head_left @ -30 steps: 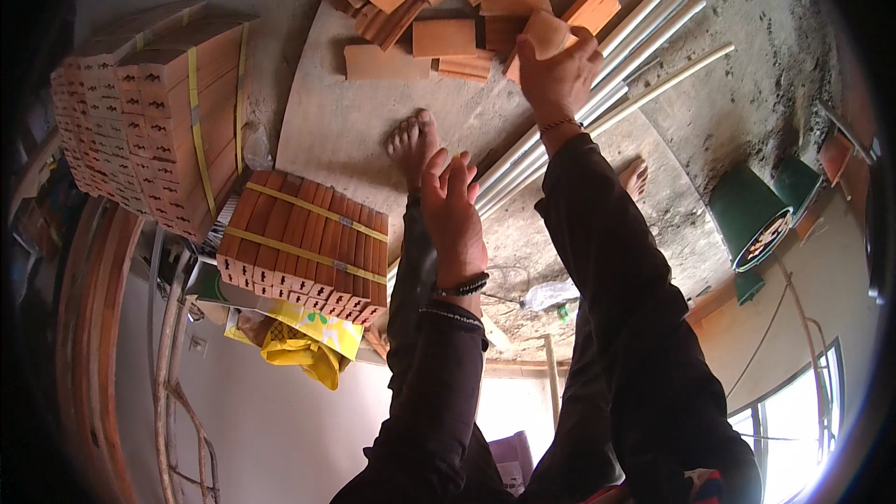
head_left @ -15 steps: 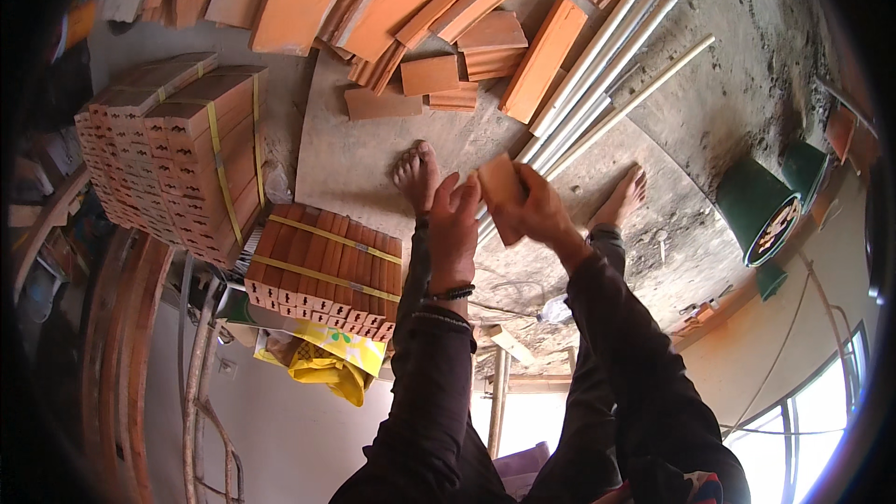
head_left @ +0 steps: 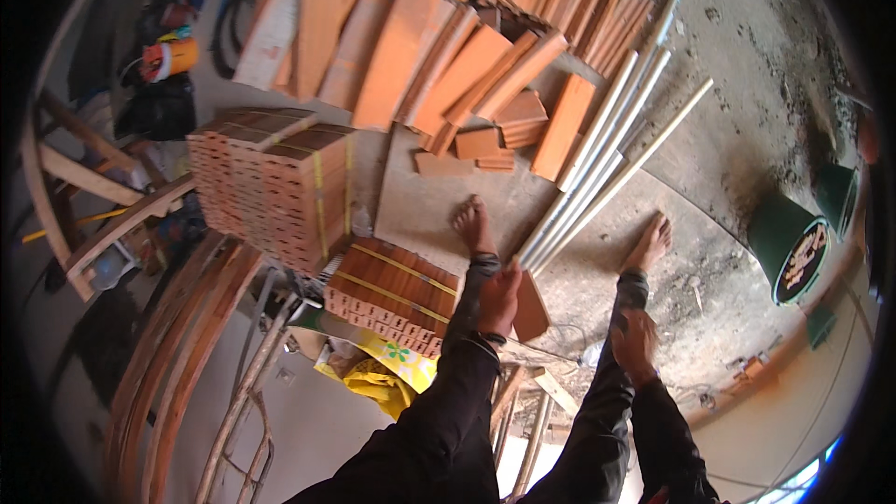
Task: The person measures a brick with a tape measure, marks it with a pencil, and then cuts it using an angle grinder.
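Observation:
My left hand [head_left: 499, 302] is closed round a short, flat terracotta tile piece [head_left: 531, 310], which sticks out to its right and hangs edge-down above the floor. My right hand [head_left: 637, 347] is off the tile, in front of my right lower leg; its fingers are blurred and partly turned away. Ahead of my left foot lie several short cut tile pieces [head_left: 478, 143] in the same orange-brown colour. A longer tile [head_left: 564, 126] rests just right of them.
Pale pipes [head_left: 597, 163] lie slantwise between my feet. To the left stand a tall strapped tile stack [head_left: 266, 189] and a lower strapped bundle [head_left: 397, 285]. Long loose tiles [head_left: 401, 56] spread across the far side. Green buckets [head_left: 782, 233] are at the right; curved timbers [head_left: 182, 364] at lower left.
My right hand has let go of the tile piece and moved down and right to my leg. My left hand now holds the piece alone, lower. The view has shifted leftward.

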A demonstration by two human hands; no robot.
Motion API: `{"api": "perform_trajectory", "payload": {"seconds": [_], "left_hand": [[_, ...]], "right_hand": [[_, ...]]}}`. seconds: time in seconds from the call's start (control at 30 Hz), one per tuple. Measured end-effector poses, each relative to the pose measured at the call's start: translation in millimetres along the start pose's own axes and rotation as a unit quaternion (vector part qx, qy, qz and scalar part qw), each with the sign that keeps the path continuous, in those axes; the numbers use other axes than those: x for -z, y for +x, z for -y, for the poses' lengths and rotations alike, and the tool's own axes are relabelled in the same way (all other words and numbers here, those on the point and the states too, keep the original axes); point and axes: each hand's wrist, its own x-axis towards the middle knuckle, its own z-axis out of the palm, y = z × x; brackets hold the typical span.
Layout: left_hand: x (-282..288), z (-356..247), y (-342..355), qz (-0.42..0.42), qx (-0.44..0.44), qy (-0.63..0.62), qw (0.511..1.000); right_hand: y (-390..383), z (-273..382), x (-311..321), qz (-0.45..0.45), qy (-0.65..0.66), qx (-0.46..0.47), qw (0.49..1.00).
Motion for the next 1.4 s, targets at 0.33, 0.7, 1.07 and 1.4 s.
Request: {"api": "perform_trajectory", "payload": {"seconds": [0.33, 0.7, 1.07, 1.4], "left_hand": [[29, -5, -123, 0.103, 0.035, 0.088, 0.990], [-2, -76, -197, 0.029, 0.028, 0.140, 0.989], [49, -155, -232, 0.160, 0.268, -0.275, 0.909], [130, -279, -257, 0.341, -0.144, -0.298, 0.880]], "right_hand": [[-99, -86, -23, 0.201, 0.170, -0.175, 0.949], [-107, 134, 150, -0.004, 0.083, 0.258, 0.963], [-164, 221, 251, 0.107, 0.067, 0.255, 0.959], [-225, 360, 296, -0.147, 0.077, 0.481, 0.861]]}}
